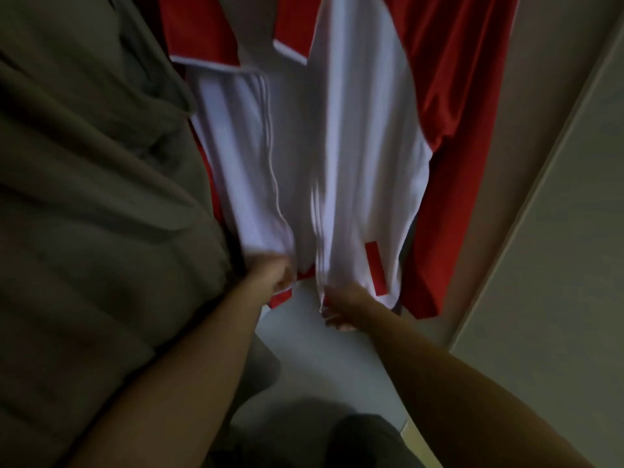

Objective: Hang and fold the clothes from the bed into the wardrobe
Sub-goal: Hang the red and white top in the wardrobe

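A white and red zip jacket (354, 146) hangs in the wardrobe, its front open along the zip. My left hand (273, 273) grips the bottom hem of the jacket's left front panel. My right hand (341, 309) pinches the lower end of the right front panel by the zip. The two hands are close together under the jacket. Its red sleeve (449, 163) hangs down on the right. The frame is blurred.
A grey-brown garment (94, 197) hangs close on the left and fills that side. The wardrobe's pale side wall (557, 231) runs down the right. Below the jacket lies the light wardrobe floor (324, 366), with dark cloth (368, 440) at the bottom of the frame.
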Available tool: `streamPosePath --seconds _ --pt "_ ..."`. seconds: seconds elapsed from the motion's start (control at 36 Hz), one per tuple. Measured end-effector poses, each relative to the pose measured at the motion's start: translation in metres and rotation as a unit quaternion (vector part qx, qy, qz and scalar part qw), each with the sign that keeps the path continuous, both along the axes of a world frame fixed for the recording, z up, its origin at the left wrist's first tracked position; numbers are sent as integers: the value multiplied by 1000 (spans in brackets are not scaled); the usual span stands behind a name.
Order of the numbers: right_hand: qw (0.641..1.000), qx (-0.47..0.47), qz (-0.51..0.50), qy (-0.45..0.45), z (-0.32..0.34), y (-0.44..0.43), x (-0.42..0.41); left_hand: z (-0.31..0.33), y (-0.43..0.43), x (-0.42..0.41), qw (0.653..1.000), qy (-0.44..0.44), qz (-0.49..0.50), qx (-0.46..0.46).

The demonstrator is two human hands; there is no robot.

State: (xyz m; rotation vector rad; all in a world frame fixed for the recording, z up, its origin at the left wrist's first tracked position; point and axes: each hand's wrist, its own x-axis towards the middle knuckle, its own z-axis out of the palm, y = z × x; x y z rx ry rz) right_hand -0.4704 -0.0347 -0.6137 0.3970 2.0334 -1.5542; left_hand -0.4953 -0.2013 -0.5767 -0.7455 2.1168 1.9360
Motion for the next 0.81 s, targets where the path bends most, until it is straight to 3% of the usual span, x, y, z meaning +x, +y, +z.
streamPosePath --seconds 0.08,0.19,0.28,0.36,0.5,0.69,0.81 --pt "989 -76 -43 -122 -22 -5 1 -38 -4 8 995 -86 29 46" --pt "956 -168 -130 -200 -48 -15 9 -66 -14 21 978 -133 92 133" --pt "924 -253 -208 -196 -69 -19 16 -81 -27 25 953 -111 159 231" --pt "899 -332 -212 -194 -79 -22 20 -90 -35 31 939 -102 147 292" --pt "920 -297 -186 -176 -81 -19 23 -94 -41 43 929 -68 152 331" --pt "922 -263 -217 -184 -100 -20 23 -114 -44 43 940 -53 179 285" --pt "915 -295 -206 -182 -105 -19 23 -122 -43 40 909 -17 235 345"
